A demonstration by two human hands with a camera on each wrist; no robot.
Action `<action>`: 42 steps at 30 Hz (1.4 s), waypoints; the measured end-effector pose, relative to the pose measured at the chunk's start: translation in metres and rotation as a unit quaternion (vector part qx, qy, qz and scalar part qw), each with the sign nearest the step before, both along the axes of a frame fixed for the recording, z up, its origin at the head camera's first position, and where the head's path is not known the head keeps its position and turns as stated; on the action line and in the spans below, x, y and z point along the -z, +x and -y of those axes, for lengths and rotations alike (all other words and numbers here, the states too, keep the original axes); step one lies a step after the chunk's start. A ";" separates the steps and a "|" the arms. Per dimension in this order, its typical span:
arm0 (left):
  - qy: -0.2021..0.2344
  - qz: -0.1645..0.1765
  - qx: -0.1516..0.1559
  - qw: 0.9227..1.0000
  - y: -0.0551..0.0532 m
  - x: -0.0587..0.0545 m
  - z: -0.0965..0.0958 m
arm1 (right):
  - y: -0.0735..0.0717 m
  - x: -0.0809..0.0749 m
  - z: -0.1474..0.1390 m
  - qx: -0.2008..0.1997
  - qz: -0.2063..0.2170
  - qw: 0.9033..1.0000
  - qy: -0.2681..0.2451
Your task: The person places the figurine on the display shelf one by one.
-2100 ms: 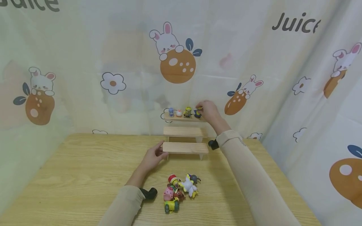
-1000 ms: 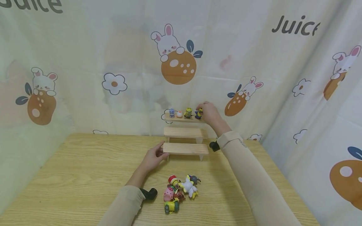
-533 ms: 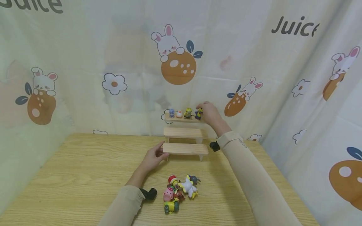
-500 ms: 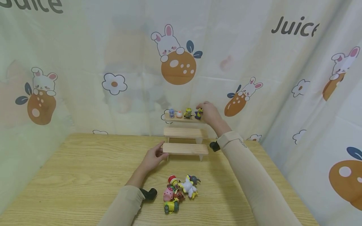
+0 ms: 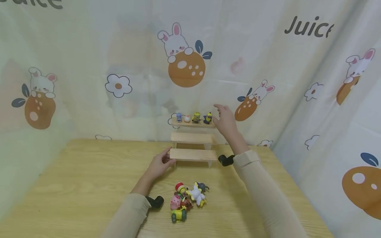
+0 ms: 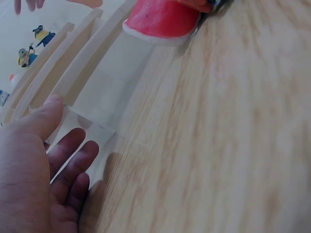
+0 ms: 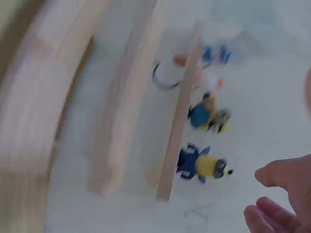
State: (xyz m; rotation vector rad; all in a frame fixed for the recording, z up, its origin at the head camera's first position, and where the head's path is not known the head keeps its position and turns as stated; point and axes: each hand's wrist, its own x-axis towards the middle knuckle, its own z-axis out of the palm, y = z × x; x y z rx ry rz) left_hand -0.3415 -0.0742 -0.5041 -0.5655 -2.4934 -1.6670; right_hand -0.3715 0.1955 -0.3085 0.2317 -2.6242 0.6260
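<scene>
A three-step display stand (image 5: pixel 192 154) has wooden planks on clear legs. On its top step stand several figurines: a blue figurine (image 5: pixel 179 117), a white figurine (image 5: pixel 187 118), a Minion holding something (image 5: pixel 196 117) and a Minion in blue (image 5: pixel 208 118) at the right end. My left hand (image 5: pixel 159 164) holds the left end of the bottom step, its thumb against the plank in the left wrist view. Just right of the blue-clad Minion, my right hand (image 5: pixel 227 123) hovers apart from it with nothing in its fingers, index finger extended.
Several toy figures lie heaped on the table in front of the stand, among them a pink pig (image 5: pixel 175 201), a white-and-yellow figure (image 5: pixel 197 195) and a yellow-green figure (image 5: pixel 178 215). A patterned curtain (image 5: pixel 140 109) hangs directly behind the stand.
My right hand has let go of the blue-clad Minion and drawn back to the right. That Minion now stands fully visible. The left hand stays at the stand.
</scene>
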 end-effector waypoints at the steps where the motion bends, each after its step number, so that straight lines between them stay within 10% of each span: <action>1: -0.002 0.000 0.000 1.000 0.000 0.000 0.000 | 0.008 0.003 0.001 0.001 -0.008 1.000 -0.023; 6: -0.008 0.002 0.004 1.000 -0.001 -0.001 0.002 | 0.051 0.027 0.013 -0.030 0.012 0.996 -0.077; 12: -0.011 0.003 0.001 1.000 0.000 -0.001 0.002 | 0.094 0.055 0.025 -0.110 0.153 0.981 -0.048; 28: -0.008 0.000 0.012 1.000 0.000 -0.002 0.003 | 0.120 0.087 0.025 -0.205 0.415 0.876 0.135; 42: -0.005 0.009 0.012 1.000 0.005 -0.006 0.003 | 0.121 0.098 0.037 -0.198 0.401 0.877 0.177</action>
